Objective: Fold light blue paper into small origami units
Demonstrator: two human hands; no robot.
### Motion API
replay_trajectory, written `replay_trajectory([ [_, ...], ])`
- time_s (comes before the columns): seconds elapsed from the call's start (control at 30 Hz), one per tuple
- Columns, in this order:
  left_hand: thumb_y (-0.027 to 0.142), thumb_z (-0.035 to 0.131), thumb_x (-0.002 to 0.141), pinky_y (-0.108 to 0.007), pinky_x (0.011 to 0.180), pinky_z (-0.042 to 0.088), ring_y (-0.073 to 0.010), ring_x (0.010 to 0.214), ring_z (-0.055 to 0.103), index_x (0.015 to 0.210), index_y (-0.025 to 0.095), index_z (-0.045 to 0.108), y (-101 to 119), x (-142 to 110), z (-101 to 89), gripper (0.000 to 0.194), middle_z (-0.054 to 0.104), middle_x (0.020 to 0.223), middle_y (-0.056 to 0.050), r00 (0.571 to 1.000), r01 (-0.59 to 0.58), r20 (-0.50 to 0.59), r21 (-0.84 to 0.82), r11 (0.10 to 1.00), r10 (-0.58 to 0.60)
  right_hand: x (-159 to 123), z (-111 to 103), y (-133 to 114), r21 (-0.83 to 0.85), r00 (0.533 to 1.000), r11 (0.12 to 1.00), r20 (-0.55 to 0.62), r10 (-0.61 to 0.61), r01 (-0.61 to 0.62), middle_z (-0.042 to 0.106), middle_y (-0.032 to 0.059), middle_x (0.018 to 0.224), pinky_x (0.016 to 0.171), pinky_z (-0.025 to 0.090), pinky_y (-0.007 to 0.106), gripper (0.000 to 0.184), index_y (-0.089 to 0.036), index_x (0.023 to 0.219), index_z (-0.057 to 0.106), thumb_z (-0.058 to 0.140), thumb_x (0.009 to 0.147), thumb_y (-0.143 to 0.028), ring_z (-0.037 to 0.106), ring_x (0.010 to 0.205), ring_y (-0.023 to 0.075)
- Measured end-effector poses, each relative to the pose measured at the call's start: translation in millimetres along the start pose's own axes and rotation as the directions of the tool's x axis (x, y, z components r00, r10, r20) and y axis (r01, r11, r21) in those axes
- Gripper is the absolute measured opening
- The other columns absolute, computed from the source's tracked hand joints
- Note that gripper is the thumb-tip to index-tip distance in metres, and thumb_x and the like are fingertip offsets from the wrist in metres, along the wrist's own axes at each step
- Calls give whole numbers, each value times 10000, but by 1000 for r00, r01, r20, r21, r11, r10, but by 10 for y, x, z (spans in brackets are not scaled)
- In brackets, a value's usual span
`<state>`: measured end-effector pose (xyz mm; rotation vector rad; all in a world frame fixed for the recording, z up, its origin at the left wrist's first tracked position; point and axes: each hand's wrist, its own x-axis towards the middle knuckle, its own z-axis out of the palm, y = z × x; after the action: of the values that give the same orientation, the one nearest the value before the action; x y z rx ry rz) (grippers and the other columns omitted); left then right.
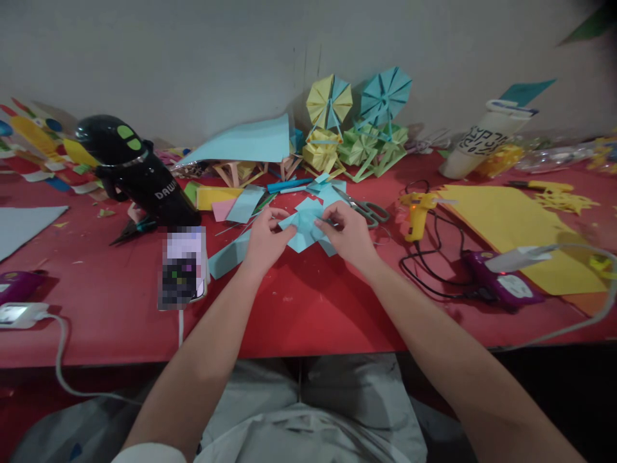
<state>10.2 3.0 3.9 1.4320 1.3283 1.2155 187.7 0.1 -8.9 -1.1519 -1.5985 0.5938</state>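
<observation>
Between my two hands is a light-blue folded paper piece [305, 226] with several pointed corners. My left hand [266, 236] pinches its left edge between thumb and fingers, and my right hand [348, 233] pinches the right edge the same way. Just past my right hand lies a pair of scissors [373, 213], partly covered by it. A blue paper strip [229, 254] rests on the table beside my left wrist. More blue paper scraps [332, 191] lie behind the folded piece.
Folded paper wheels [385, 95] on stands line the wall. At left stand a black bottle [154, 180] and a phone [183, 267]. A yellow glue gun [418, 215], its cable, a purple power strip [506, 280] and yellow paper sheets [525, 231] occupy the right of the red table [308, 315].
</observation>
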Motion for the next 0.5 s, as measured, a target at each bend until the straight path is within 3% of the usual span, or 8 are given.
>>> replay_trajectory([
  [0.23, 156, 675, 708, -263, 658, 468, -136, 723, 624, 944, 177, 632, 2, -5, -25, 241, 697, 860, -29, 995, -100, 2, 78, 992, 100, 4, -37, -45, -51, 992, 997, 120, -46, 52, 592, 38, 755, 637, 468, 291, 270, -195, 730, 554, 569, 869, -426, 550, 715, 157],
  [0.5, 140, 615, 733, -268, 697, 468, -150, 775, 628, 828, 181, 618, 21, -27, -21, 104, 694, 831, -13, 984, -179, 30, 184, 967, 176, -10, -15, 0, -167, 963, 982, 265, -41, 87, 619, 57, 828, 687, 523, 323, 156, -193, 764, 594, 628, 811, -338, 562, 714, 164],
])
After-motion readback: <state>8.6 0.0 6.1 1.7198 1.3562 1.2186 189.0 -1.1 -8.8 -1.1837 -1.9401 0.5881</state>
